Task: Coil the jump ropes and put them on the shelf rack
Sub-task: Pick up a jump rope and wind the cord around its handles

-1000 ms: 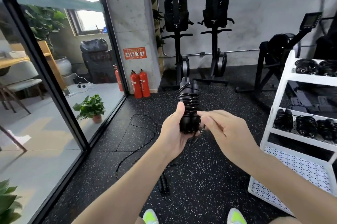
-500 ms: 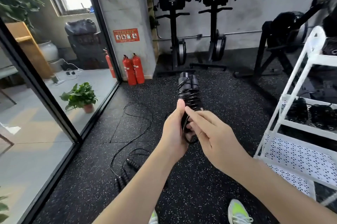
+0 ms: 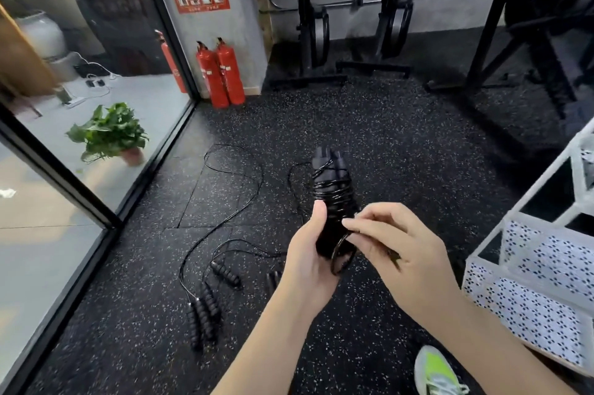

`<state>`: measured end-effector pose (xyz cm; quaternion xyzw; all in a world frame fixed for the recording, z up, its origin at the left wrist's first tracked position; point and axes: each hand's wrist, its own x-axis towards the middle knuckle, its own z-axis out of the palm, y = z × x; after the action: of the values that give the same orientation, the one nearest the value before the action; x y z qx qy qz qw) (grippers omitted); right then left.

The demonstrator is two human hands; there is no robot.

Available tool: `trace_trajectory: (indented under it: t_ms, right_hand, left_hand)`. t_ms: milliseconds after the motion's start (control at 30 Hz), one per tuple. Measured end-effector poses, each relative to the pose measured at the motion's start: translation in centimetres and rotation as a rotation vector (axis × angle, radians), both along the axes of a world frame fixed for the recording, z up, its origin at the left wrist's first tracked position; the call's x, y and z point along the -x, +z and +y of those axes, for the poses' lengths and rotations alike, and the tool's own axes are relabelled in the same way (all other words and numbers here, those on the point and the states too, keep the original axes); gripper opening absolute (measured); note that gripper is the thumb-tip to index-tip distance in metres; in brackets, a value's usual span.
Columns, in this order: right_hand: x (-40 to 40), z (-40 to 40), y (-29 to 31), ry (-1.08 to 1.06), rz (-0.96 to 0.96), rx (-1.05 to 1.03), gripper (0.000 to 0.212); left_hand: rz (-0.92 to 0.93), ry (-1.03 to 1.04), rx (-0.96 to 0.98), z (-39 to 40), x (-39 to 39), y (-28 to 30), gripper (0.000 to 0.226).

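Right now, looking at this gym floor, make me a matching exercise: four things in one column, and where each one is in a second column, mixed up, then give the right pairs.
Things:
1. wrapped jump rope
2. loose jump ropes
3. fire extinguishers
4. potted plant

Places:
A. behind the glass wall, on the pale floor
B. standing against the grey pillar
C. held up in the left hand, right hand pinching its cord
D. lying uncoiled on the speckled black floor

Pairs: 1-C, 2-D, 3-B, 4-A
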<state>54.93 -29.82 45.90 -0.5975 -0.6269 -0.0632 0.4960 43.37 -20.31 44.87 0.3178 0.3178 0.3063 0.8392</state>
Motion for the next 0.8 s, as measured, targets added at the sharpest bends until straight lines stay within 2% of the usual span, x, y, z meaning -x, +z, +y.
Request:
trace_trajectory:
  t_ms: [167, 333, 400, 467, 533, 700, 800]
  right_hand:
    - [-0.8, 2.1, -0.6, 0.007, 0.012, -0.038, 0.022]
    - [-2.0, 3.2, -0.3, 0.037, 0.055, -0.029, 0.018]
    - [-2.3, 3.3, -0.7, 0.039, 0.082, -0.015, 0.016]
    - [-2.5, 3.2, -0.9, 0.034, 0.103, -0.001, 0.013]
    - [-2.4, 3.0, -0.9, 0.034, 0.124, 0.027, 0.010]
    - [-2.1, 2.9, -0.9, 0.107, 0.202, 0.045, 0.018]
    - [-2.1, 3.2, -0.7, 0.174, 0.405, 0.072, 0.024]
  left_hand:
    - [-0.093, -0.070, -0.087, 3.2, -1.4, 0.0, 0.075]
    - [-0.175, -0.075, -0.187, 3.3, -2.2, 0.1, 0.039]
    - [-0.116, -0.032, -0.213, 3.0, -2.5, 0.0, 0.041]
    - [0.024, 0.031, -0.254, 2.9, -2.9, 0.0, 0.056]
    - [0.087, 0.054, -0.272, 2.7, -3.2, -0.1, 0.066]
    - [0.091, 0.036, -0.232, 2.3, -3.2, 0.1, 0.035]
    - [0.030, 0.012, -0.174, 2.4, -3.0, 0.2, 0.031]
